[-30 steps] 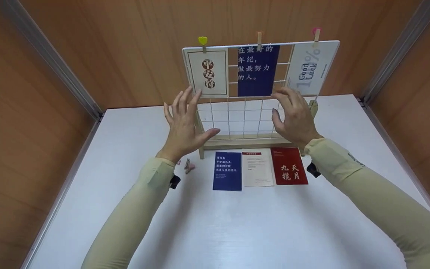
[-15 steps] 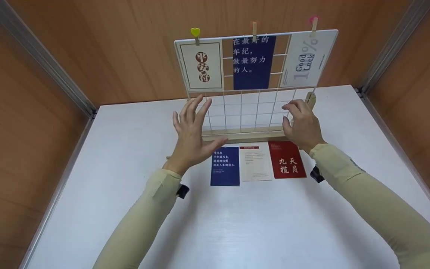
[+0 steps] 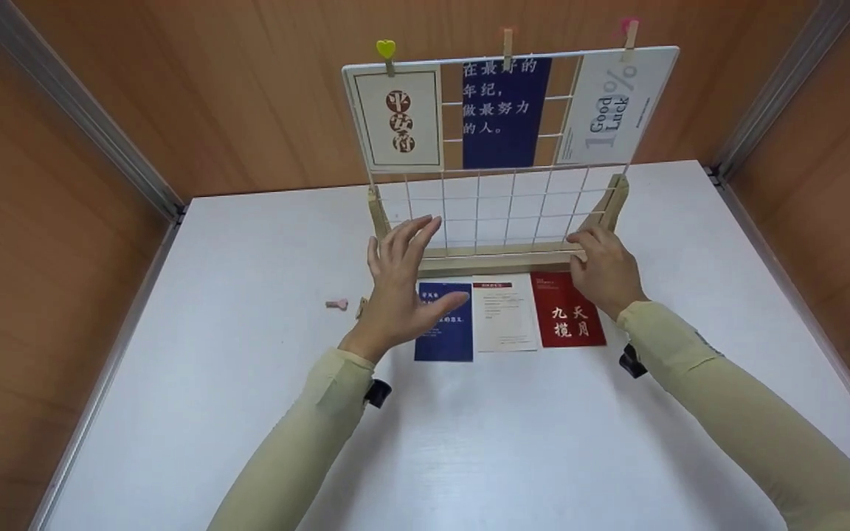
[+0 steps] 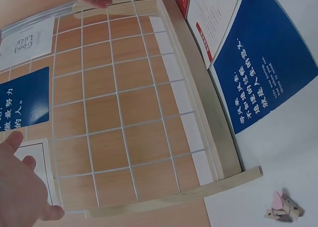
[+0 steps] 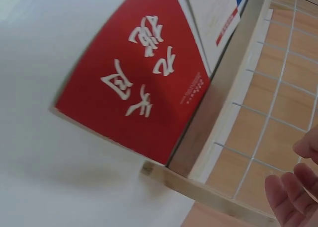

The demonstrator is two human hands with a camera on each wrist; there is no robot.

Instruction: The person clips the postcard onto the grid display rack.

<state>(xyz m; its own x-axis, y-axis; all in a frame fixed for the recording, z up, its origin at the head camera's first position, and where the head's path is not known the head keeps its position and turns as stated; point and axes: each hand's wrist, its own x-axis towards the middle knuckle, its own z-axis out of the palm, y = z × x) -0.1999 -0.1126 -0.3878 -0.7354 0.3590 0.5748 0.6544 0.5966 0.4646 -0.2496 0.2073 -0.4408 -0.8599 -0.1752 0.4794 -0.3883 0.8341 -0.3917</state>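
Observation:
My left hand (image 3: 399, 295) hovers with spread fingers in front of the wire grid rack's lower left, overlapping the blue card (image 3: 443, 346) on the table. My right hand (image 3: 608, 269), fingers bent, is by the rack's lower right, above the red card (image 3: 569, 313); in the right wrist view its fingers (image 5: 280, 197) hold nothing. Between those cards lies a white card (image 3: 505, 321). Along the grid's top hang a white card with round brown characters (image 3: 425, 122), a dark blue card (image 3: 502, 151) and a "Good Luck" card (image 3: 580, 140), each under a clothespin.
The rack has a wooden base bar (image 3: 499, 262) and wooden side feet (image 3: 617, 203). Small clothespins (image 4: 284, 209) lie on the white table (image 3: 263, 295) left of the blue card, one with a pink piece (image 3: 336, 304). Wood-grain walls (image 3: 248, 96) enclose the table.
Both hands have come down from near the hanging cards to the lower part of the grid, the left also shifting right. The head view has tilted slightly. The cards keep their places.

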